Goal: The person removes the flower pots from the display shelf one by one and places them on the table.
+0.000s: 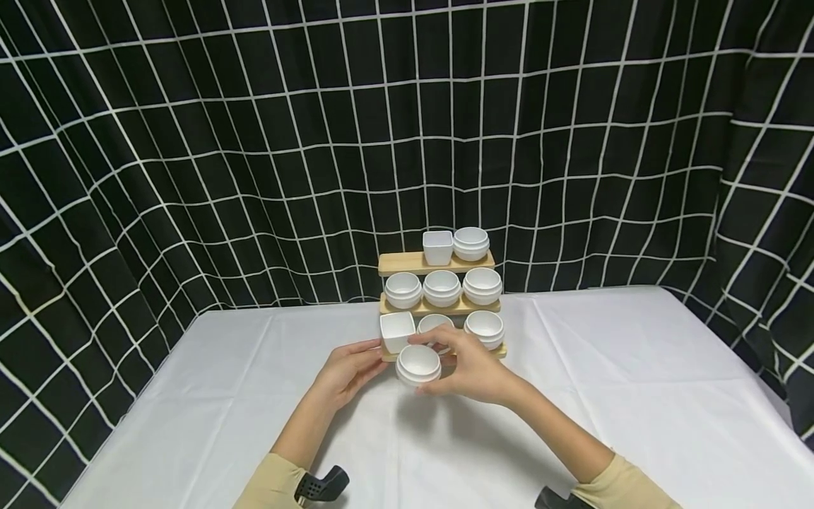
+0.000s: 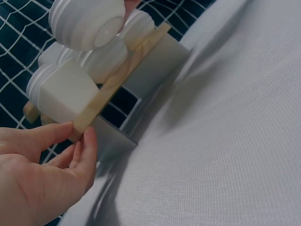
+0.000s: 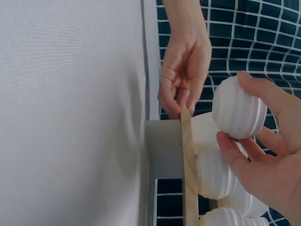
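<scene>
Sleeves: two tan cuffs sit at the bottom edge of the head view, forearms running up over the white bench (image 1: 636, 396).
Right hand: the right hand (image 1: 467, 367) holds a round ribbed white pot (image 1: 418, 364) just in front of the stand; thumb and fingers (image 3: 256, 96) are curled round its sides, seen plainly from the right wrist.
Pot position: lifted clear of the bench, mouth up, just off the front edge of the lowest shelf (image 1: 496, 351); whether it brushes that edge I cannot tell.
Left hand: the left hand (image 1: 348, 371) rests at the left end of that lowest wooden shelf; thumb and forefinger lie nearly straight, pinching the plank's end (image 2: 84, 123) lightly.
Key relation: the pot lies right of the left hand and in the right hand's grip, so the right hand is the nearer one; the shelf's long axis runs left to right behind it.
Lowest shelf: a square white pot (image 1: 397, 331) at the left, a round one (image 1: 485, 327) at the right, another round one partly hidden between them.
Upper shelves: three round pots on the middle tier (image 1: 441, 288); a square one and a round one on top.
Backdrop: black cloth with a white grid (image 1: 191, 141).
</scene>
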Action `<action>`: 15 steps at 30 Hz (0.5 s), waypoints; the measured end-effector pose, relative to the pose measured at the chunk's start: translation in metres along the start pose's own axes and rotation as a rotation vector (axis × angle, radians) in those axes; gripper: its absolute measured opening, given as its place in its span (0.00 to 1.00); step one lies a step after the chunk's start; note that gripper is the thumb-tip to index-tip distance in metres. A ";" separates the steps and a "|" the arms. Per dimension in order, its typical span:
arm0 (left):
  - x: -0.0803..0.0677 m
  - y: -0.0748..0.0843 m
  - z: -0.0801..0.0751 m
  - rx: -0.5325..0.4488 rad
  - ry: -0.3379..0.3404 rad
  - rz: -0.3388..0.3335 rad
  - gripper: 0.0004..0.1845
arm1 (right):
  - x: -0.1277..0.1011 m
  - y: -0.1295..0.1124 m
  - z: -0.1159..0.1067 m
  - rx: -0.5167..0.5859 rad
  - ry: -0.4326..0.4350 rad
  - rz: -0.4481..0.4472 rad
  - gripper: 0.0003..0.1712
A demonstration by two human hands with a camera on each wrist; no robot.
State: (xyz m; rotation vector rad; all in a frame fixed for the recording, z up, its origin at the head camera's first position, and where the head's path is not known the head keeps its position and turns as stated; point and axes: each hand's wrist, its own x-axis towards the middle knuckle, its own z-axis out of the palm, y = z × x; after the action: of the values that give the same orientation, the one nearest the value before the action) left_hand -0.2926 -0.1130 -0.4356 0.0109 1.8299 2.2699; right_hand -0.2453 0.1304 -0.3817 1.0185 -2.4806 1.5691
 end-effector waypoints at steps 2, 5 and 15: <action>0.000 0.000 0.000 -0.001 0.002 0.000 0.22 | 0.000 0.001 0.001 -0.009 -0.003 -0.009 0.38; 0.001 -0.001 0.000 -0.006 0.003 0.002 0.22 | 0.000 0.001 0.004 -0.013 -0.009 -0.015 0.38; 0.001 -0.001 -0.001 -0.005 0.002 -0.001 0.22 | -0.001 0.007 0.011 0.049 -0.039 0.017 0.39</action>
State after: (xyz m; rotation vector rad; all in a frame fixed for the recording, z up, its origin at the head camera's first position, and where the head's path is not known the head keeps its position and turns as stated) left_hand -0.2934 -0.1133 -0.4366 0.0076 1.8243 2.2750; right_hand -0.2449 0.1235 -0.3926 1.0478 -2.4945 1.6387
